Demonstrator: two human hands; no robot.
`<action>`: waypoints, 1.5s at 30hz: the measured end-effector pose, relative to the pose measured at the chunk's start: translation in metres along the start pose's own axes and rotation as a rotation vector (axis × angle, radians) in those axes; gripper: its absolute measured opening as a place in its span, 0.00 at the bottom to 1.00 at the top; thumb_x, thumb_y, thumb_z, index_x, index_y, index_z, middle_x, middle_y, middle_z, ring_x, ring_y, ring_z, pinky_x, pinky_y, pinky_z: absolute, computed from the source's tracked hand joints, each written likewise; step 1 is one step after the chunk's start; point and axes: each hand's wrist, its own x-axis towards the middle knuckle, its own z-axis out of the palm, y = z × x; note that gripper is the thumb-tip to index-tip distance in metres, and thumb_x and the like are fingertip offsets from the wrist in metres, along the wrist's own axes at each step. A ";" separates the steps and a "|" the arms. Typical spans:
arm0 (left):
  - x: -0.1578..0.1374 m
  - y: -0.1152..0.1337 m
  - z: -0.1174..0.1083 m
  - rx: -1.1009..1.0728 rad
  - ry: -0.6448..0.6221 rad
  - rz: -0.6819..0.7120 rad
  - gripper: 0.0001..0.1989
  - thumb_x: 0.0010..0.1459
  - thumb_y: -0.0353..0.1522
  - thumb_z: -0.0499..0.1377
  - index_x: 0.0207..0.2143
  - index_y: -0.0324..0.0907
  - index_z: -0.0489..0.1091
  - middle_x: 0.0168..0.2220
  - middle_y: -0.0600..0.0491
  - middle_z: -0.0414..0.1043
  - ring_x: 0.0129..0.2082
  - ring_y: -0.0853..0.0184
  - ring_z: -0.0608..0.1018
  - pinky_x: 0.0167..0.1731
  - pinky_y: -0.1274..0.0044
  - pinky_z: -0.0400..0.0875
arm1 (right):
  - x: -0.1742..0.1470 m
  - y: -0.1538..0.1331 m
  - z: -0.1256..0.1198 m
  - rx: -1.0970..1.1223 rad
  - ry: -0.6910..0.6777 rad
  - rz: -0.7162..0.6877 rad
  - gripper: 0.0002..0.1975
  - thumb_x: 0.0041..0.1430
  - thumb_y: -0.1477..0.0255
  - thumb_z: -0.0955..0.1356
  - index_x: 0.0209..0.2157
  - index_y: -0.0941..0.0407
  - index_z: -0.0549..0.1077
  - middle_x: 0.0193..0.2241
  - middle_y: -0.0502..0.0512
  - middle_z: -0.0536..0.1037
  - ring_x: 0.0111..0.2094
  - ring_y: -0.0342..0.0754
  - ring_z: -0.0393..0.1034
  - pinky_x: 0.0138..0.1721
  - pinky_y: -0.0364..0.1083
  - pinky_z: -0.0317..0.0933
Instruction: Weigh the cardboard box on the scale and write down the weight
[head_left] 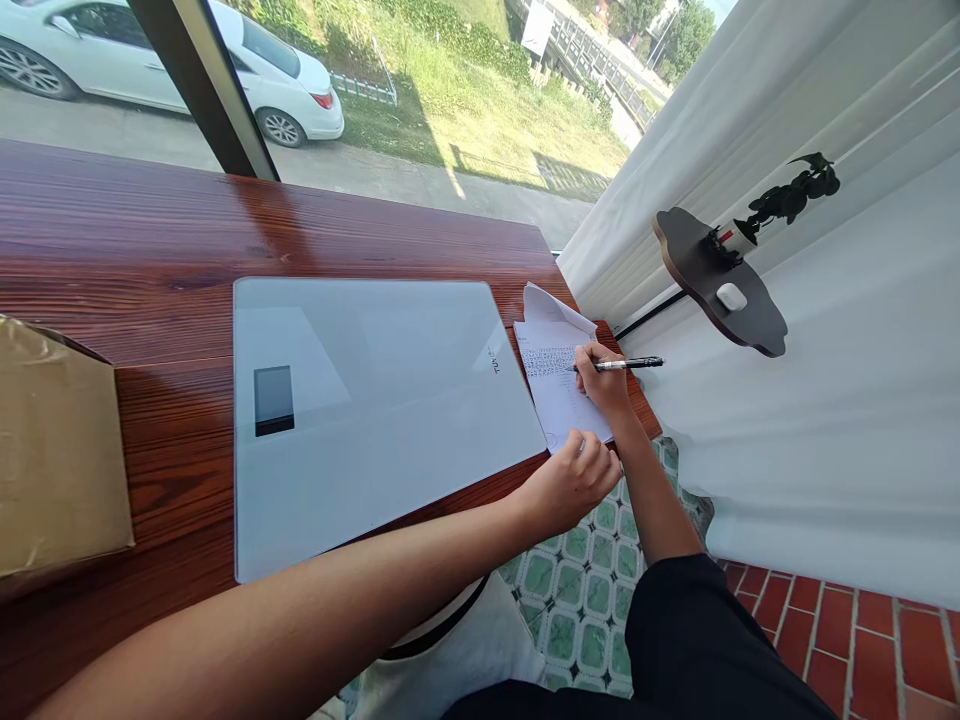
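Wooden table (pixel 176 400) spread left of fingers. Pale glassy panel (pixel 390 380) lay flat, one end just beside fingers. Cardboard box (pixel 60 450) stood well left of fingers. Notepad (pixel 566 405) lay under fingers, written lines (pixel 546 362) to their left, upper sheet (pixel 553 305) turned back. Left hand (pixel 574 480): fingers curled at notepad's near edge; could not tell if gripping it. Right hand (pixel 598 375): fingers pinched around pen (pixel 634 363), tip at writing.
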 end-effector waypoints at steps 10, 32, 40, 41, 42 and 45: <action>0.000 0.001 0.002 0.013 0.021 -0.006 0.24 0.65 0.31 0.47 0.60 0.33 0.64 0.49 0.41 0.74 0.50 0.54 0.75 0.48 0.62 0.66 | 0.001 0.001 0.000 -0.008 -0.030 0.004 0.22 0.66 0.58 0.64 0.22 0.54 0.59 0.14 0.47 0.65 0.16 0.42 0.59 0.26 0.46 0.58; 0.000 0.000 0.000 -0.037 -0.004 -0.008 0.23 0.66 0.32 0.48 0.61 0.34 0.63 0.51 0.40 0.74 0.51 0.54 0.74 0.50 0.62 0.65 | 0.001 0.001 0.001 0.004 -0.022 0.044 0.21 0.65 0.57 0.63 0.23 0.54 0.61 0.13 0.47 0.64 0.16 0.42 0.58 0.23 0.45 0.57; 0.000 0.000 0.002 -0.004 0.021 -0.004 0.23 0.65 0.31 0.47 0.60 0.33 0.64 0.50 0.40 0.74 0.50 0.54 0.75 0.48 0.62 0.65 | 0.001 0.001 0.001 0.047 0.000 0.052 0.20 0.65 0.58 0.63 0.23 0.53 0.63 0.12 0.47 0.63 0.14 0.43 0.58 0.20 0.46 0.55; 0.000 0.000 0.002 0.001 0.029 -0.006 0.23 0.65 0.31 0.47 0.60 0.33 0.64 0.50 0.41 0.74 0.49 0.54 0.75 0.48 0.62 0.66 | 0.001 0.001 0.001 0.048 0.004 0.056 0.20 0.65 0.57 0.63 0.23 0.53 0.63 0.12 0.47 0.63 0.14 0.43 0.58 0.19 0.46 0.55; 0.000 0.000 0.002 0.004 0.036 -0.008 0.23 0.65 0.31 0.46 0.59 0.32 0.65 0.49 0.41 0.75 0.49 0.54 0.75 0.48 0.62 0.66 | 0.001 0.002 0.001 0.044 0.003 0.057 0.20 0.66 0.57 0.63 0.23 0.53 0.63 0.12 0.47 0.63 0.14 0.43 0.58 0.20 0.45 0.55; -0.001 0.001 0.002 0.006 0.046 -0.011 0.23 0.65 0.30 0.46 0.59 0.32 0.65 0.49 0.40 0.75 0.49 0.54 0.76 0.48 0.63 0.66 | 0.001 0.004 0.002 0.023 -0.005 0.042 0.20 0.66 0.58 0.63 0.23 0.54 0.62 0.13 0.47 0.63 0.14 0.43 0.59 0.21 0.45 0.56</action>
